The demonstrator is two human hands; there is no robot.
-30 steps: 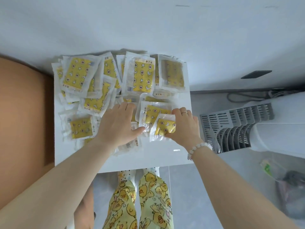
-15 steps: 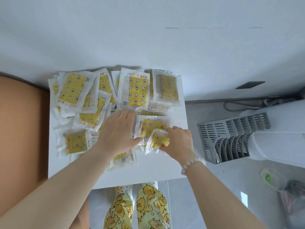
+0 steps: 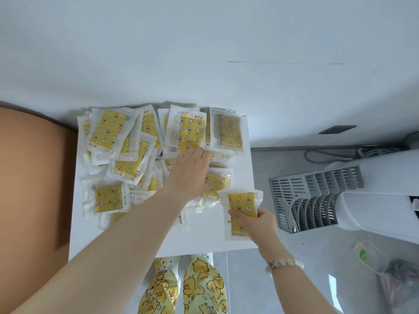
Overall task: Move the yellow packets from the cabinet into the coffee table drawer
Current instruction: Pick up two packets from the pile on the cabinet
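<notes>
Packets (image 3: 108,132) seem light, soft, slippery, best pinched at an edge; right hand (image 3: 257,223) pinches one, left hand (image 3: 190,175) rests flat, fingers relaxed, on others.

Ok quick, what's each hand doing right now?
Left hand: open, resting on the pile of packets.
Right hand: closed, holding a yellow packet lifted off the pile.

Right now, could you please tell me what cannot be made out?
Head view:
- Left hand fingertips: hidden by its own back, grip unclear.
- Packet pile count: overlapping, partly under the left forearm.
- Held packet print in right hand: too small.
- Coffee table drawer: out of frame.
</notes>
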